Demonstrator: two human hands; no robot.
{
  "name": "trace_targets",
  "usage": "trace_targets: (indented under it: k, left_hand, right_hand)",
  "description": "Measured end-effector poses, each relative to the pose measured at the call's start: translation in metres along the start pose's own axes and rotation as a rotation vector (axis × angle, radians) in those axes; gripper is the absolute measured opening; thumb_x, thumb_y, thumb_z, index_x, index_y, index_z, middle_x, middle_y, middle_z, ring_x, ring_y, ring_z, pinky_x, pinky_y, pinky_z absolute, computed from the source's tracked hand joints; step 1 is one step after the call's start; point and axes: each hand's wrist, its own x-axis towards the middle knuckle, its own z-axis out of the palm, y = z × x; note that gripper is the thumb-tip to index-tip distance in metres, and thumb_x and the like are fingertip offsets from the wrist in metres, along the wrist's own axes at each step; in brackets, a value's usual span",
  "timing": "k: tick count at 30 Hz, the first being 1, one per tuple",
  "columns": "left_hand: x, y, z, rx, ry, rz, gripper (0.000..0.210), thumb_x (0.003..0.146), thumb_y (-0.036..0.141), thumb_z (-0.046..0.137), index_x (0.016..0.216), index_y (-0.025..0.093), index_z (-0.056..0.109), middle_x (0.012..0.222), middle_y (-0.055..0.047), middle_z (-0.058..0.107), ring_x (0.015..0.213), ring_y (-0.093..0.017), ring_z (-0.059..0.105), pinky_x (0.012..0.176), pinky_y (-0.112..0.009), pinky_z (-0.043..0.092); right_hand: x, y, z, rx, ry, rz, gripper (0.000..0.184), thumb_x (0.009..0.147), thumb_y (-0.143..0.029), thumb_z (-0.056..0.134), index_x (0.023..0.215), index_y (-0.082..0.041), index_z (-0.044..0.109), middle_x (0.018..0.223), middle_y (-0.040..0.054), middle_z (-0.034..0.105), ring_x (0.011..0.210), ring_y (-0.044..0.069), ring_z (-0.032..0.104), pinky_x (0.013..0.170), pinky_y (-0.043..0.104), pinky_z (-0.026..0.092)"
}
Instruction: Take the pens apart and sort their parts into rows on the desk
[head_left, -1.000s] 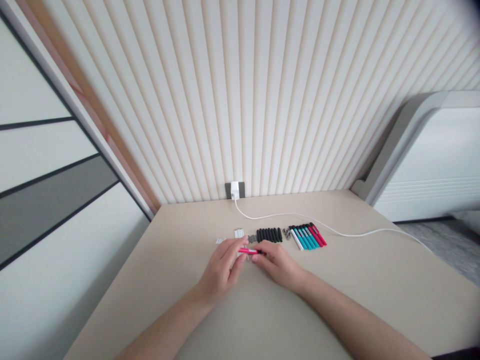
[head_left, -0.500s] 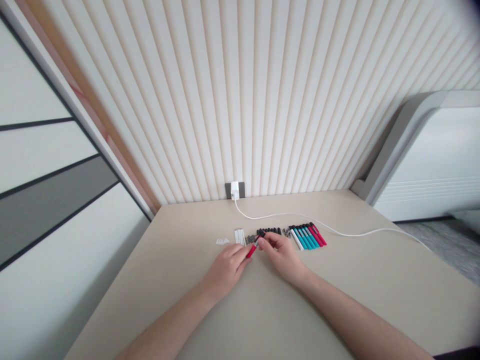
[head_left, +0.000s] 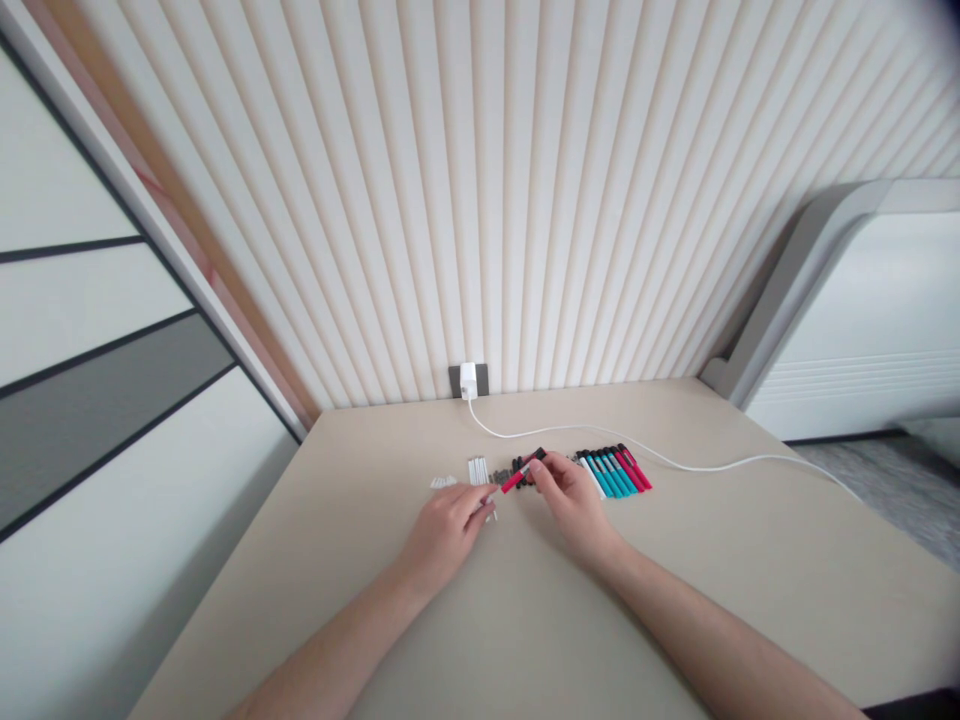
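Note:
My right hand (head_left: 576, 502) is closed on a slim red marker (head_left: 516, 480) with a black end, holding it tilted, its red end toward my other hand. My left hand (head_left: 446, 525) is pinched just left of that end, and a small white stick (head_left: 493, 515) pokes out from its fingers; the rest of it is hidden. Behind the hands lie several white rods (head_left: 478, 470), a group of small grey pieces (head_left: 500, 478) and a row of black caps (head_left: 519, 468), partly covered by the marker and my right hand.
Right of my right hand lies a row of white, teal and red markers (head_left: 616, 473) with black ends. Small white pieces (head_left: 442, 482) lie at the left. A white charger (head_left: 468, 380) sits in the wall socket, its cable (head_left: 675, 466) crossing the table (head_left: 540, 620) behind the markers.
The red marker has gone from between both hands into my right hand alone, its black end now up and right. My left hand has moved slightly left, and a white stick shows at its fingers.

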Motion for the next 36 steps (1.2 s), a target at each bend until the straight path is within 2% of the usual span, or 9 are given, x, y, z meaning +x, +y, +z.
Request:
trace_targets:
  k: [4, 7, 10, 14, 21, 36]
  left_hand:
    - [0.002, -0.003, -0.007, 0.12, 0.018, -0.002, 0.021, 0.097, 0.03, 0.046, 0.106, 0.022, 0.063, 0.094, -0.006, 0.071, 0.085, -0.019, 0.066, 0.081, -0.034, 0.051]
    - [0.004, -0.014, -0.02, 0.288, 0.013, -0.013, 0.025, 0.098, 0.028, 0.043, 0.109, 0.02, 0.064, 0.095, -0.008, 0.072, 0.086, -0.021, 0.065, 0.082, -0.036, 0.049]
    - [0.007, -0.03, -0.037, 0.404, -0.048, -0.151, 0.027, 0.097, 0.026, 0.043, 0.11, 0.019, 0.065, 0.099, -0.008, 0.071, 0.09, -0.022, 0.065, 0.083, -0.036, 0.048]
    - [0.009, -0.043, -0.051, 0.497, -0.19, -0.301, 0.027, 0.096, 0.025, 0.043, 0.105, 0.019, 0.068, 0.099, -0.008, 0.071, 0.092, -0.023, 0.065, 0.082, -0.035, 0.047]
    - [0.008, -0.045, -0.053, 0.503, -0.317, -0.339, 0.028, 0.096, 0.026, 0.043, 0.098, 0.022, 0.07, 0.093, -0.006, 0.068, 0.095, -0.023, 0.063, 0.076, -0.031, 0.043]
    - [0.008, -0.038, -0.054, 0.511, -0.405, -0.342, 0.023, 0.095, 0.027, 0.047, 0.102, 0.022, 0.069, 0.098, -0.006, 0.066, 0.099, -0.023, 0.061, 0.077, -0.032, 0.04]
  right_hand:
    - [-0.001, -0.003, 0.0, -0.039, -0.026, -0.02, 0.036, 0.092, -0.047, 0.047, 0.085, -0.017, 0.064, 0.07, 0.0011, 0.059, 0.064, 0.015, 0.05, 0.059, 0.025, 0.039]
    - [-0.003, -0.006, 0.0, -0.074, -0.044, -0.038, 0.034, 0.092, -0.045, 0.047, 0.082, -0.017, 0.064, 0.072, 0.0012, 0.061, 0.064, 0.014, 0.051, 0.06, 0.025, 0.039]
    - [-0.004, -0.007, 0.0, -0.112, -0.042, -0.043, 0.034, 0.092, -0.044, 0.048, 0.076, -0.018, 0.061, 0.069, 0.0001, 0.058, 0.063, 0.014, 0.049, 0.059, 0.025, 0.038]
    - [-0.005, -0.007, -0.001, -0.14, -0.052, -0.044, 0.033, 0.092, -0.044, 0.048, 0.075, -0.018, 0.06, 0.068, -0.0002, 0.057, 0.062, 0.014, 0.048, 0.059, 0.026, 0.037]
    - [-0.004, -0.01, 0.0, -0.163, -0.059, -0.053, 0.031, 0.092, -0.041, 0.048, 0.077, -0.017, 0.062, 0.068, -0.0001, 0.057, 0.063, 0.014, 0.048, 0.058, 0.025, 0.036]
    - [-0.006, -0.007, -0.001, -0.199, -0.073, -0.072, 0.031, 0.093, -0.039, 0.047, 0.08, -0.016, 0.064, 0.07, 0.0005, 0.058, 0.064, 0.014, 0.048, 0.059, 0.025, 0.035]
